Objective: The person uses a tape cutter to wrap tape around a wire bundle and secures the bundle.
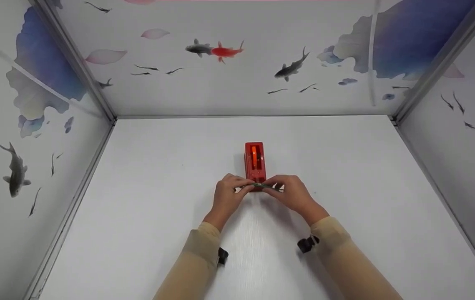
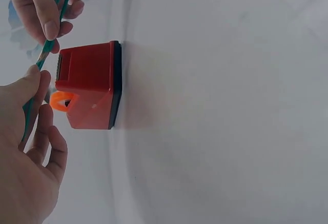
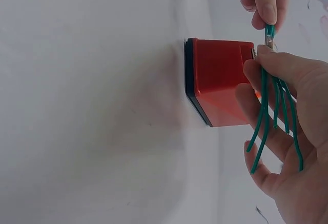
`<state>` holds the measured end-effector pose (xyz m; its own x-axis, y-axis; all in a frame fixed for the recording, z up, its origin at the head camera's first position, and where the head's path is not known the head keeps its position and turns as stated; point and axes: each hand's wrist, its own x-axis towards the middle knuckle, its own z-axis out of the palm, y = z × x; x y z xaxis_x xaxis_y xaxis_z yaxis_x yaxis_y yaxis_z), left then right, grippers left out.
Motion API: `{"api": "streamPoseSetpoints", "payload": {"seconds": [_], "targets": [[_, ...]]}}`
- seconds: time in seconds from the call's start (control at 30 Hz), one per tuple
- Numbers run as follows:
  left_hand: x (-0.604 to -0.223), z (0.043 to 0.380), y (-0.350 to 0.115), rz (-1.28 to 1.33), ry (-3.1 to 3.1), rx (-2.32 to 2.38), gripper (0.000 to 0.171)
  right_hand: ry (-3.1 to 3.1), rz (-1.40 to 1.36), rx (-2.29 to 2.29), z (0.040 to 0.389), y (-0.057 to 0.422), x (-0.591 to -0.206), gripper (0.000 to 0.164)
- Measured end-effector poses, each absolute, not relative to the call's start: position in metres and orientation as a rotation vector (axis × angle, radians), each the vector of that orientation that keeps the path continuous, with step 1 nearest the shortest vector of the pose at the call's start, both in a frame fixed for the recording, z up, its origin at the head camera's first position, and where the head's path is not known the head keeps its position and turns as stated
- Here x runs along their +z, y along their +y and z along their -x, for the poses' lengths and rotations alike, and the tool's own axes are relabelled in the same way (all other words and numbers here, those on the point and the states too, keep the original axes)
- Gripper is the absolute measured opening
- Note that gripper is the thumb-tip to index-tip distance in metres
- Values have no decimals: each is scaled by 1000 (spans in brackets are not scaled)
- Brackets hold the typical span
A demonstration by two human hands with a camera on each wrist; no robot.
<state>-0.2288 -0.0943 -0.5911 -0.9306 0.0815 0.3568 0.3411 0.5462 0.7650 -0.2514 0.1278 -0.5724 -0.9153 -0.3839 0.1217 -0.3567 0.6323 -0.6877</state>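
Observation:
A bundle of thin green wires is stretched between both hands, just above the near end of a red tape dispenser. My left hand pinches one end of the bundle between thumb and fingers. Close beside it, my right hand pinches the other part, and several loose strands fan out across its palm in the right wrist view. A short shiny band, which looks like clear tape, shows on the bundle between the two pinches. The dispenser stands upright, with an orange core and a toothed cutter.
The white tabletop surrounds the dispenser. Printed panels with fish and petals enclose it at the back, left and right. A black wrist camera sits at the right sleeve.

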Motion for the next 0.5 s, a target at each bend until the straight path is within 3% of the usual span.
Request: {"api": "streamPoseSetpoints", "payload": {"seconds": [0.5], "targets": [[-601, 228, -94, 409, -2387, -1372, 16, 2479, 522, -1296, 262, 128, -579, 26]]}}
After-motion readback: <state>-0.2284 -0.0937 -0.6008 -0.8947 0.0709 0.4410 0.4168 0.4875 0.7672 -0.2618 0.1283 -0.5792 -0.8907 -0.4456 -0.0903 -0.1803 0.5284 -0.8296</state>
